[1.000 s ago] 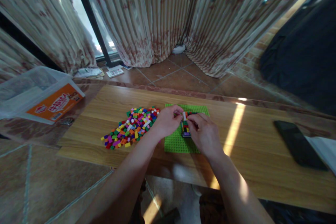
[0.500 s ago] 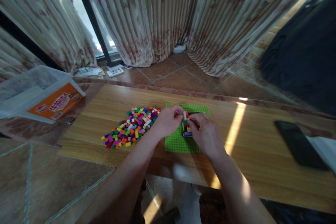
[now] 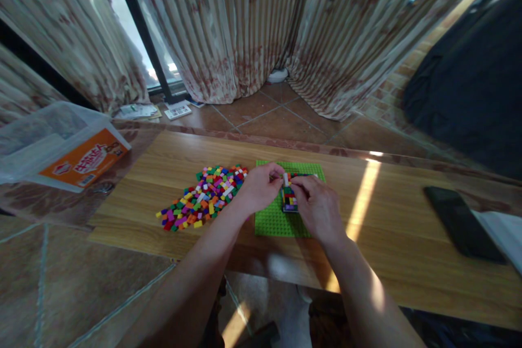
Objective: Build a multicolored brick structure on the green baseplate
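Observation:
A green studded baseplate [image 3: 269,224] lies on the wooden table, bearing a small structure of multicoloured toy bricks [image 3: 289,201]. My left hand [image 3: 261,187] is at the structure's left side, thumb and fingers pinched together beside an upright white brick [image 3: 286,179]. From the right, my right hand [image 3: 320,207] reaches over the structure with its fingers bent and closed, fingertips at the bricks near the white one. What either pinch holds is too small to make out. Part of the structure is hidden under my right hand.
Left of the baseplate spreads a pile of loose coloured bricks [image 3: 210,198]. A clear plastic bin [image 3: 61,136] with an orange label stands at the far left. On the right lie a dark phone-like slab [image 3: 463,223] and white paper [image 3: 499,234]. Curtains hang behind the table [image 3: 391,261].
My right fingertips have shifted slightly left, closer to the white brick. My left hand stays in nearly the same place. The whole view has drifted a little.

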Motion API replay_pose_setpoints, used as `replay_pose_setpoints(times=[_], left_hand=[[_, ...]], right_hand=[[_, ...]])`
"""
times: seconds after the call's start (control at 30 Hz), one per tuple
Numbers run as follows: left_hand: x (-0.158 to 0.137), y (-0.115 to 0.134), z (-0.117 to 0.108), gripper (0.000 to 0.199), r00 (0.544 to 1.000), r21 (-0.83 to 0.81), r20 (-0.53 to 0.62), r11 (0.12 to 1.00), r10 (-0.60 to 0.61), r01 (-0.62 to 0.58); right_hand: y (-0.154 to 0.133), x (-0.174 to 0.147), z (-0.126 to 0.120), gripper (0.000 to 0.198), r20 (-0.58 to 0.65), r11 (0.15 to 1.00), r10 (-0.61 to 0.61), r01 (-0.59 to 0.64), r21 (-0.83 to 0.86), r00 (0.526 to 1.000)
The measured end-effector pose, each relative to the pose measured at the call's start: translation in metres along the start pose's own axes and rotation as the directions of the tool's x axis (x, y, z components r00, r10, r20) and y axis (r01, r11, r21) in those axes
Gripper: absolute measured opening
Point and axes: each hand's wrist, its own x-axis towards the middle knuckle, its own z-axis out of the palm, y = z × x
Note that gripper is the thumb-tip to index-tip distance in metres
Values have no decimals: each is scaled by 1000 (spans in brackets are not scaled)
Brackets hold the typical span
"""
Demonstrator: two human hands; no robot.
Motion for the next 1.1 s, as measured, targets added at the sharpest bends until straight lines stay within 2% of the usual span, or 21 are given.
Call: replay_pose_setpoints(times=[0.47,0.73,0.97,1.1], left_hand=[[1,1,1,21,1000,21,6,999,-24,24],[1,1,1,23,1000,22,6,999,-30,30],[1,-2,-1,20,998,19,-54,1000,-13,14],[1,-5,-3,19,996,-66,-94,998,9,-16]], right_hand=[[-4,-3,3,21,-54,999,8,-10,-48,998],[-3,-3,5,21,-82,1000,-1,1,-1,997],[-2,-2,3,25,-29,1000,2,-1,24,1000],[0,-4,1,26,-22,996,33,-31,83,999]])
